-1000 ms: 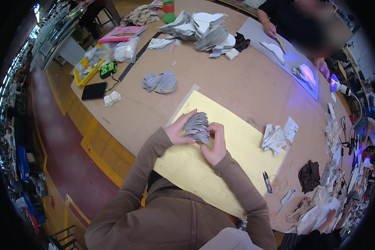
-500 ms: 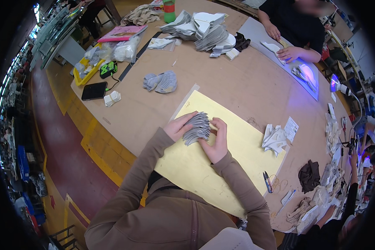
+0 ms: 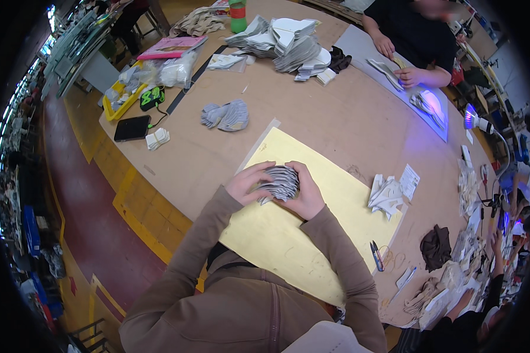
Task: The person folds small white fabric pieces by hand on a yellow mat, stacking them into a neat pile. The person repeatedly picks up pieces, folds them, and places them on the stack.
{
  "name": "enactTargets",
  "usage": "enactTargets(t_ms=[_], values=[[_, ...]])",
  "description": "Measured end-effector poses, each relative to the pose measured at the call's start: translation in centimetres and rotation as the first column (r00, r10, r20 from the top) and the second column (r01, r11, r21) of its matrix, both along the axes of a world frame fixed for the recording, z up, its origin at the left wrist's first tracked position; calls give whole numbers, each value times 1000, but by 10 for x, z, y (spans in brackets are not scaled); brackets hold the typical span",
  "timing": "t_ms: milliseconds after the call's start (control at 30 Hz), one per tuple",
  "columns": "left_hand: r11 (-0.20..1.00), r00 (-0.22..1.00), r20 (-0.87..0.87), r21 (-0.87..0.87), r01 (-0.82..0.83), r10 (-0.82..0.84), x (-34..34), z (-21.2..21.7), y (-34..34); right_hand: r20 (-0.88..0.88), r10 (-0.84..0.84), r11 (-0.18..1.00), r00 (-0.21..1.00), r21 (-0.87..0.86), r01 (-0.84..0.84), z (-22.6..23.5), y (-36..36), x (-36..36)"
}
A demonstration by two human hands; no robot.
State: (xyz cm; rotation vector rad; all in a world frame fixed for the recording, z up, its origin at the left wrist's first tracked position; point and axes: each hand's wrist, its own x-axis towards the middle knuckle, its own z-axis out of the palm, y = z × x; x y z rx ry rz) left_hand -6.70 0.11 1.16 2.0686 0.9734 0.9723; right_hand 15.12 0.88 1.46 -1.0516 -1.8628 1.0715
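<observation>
Between my hands is a thick stack of grey cut pieces (image 3: 282, 183), its layered edges facing up. My left hand (image 3: 250, 181) grips the stack's left side with bent fingers. From the right, my right hand (image 3: 305, 191) wraps round it, thumb and fingers pressed against the layers. The stack is above a pale yellow sheet (image 3: 294, 229) on the table. What the pieces are made of is hard to make out. Farther off lies another bunch of grey pieces (image 3: 225, 115), and white-grey pieces (image 3: 386, 196) rest on the sheet's right end.
Thread snips (image 3: 376, 256) lie by the sheet's right edge, near a dark cloth (image 3: 436, 248). A large pile of grey-white pieces (image 3: 285, 44) stands at the back. A phone (image 3: 132, 128) and yellow basket (image 3: 123, 101) are left. Across the table a person works near a lit lamp (image 3: 477, 119).
My right hand has closed in round the stack from the right. The stack has turned, so its layers now lie more crosswise. The co-worker's hands have shifted slightly.
</observation>
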Motion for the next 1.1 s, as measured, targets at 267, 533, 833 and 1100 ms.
enactTargets(t_ms=[267, 533, 833, 1100], values=[[780, 783, 198, -389, -489, 590, 2, 18, 2, -44, 8, 1000, 999, 17, -8, -7, 1, 0], [871, 957, -51, -403, -282, 286, 35, 0, 20, 17, -56, 994, 998, 99, 54, -10, -4, -1], [979, 993, -100, -200, 42, -63, 18, -36, 21, 115, -5, 977, 993, 214, -20, -22, 4, -10], [961, 933, -229, 72, -267, 277, 53, -52, 14, 81, -128, 992, 988, -2, 129, -13, -24, -15]])
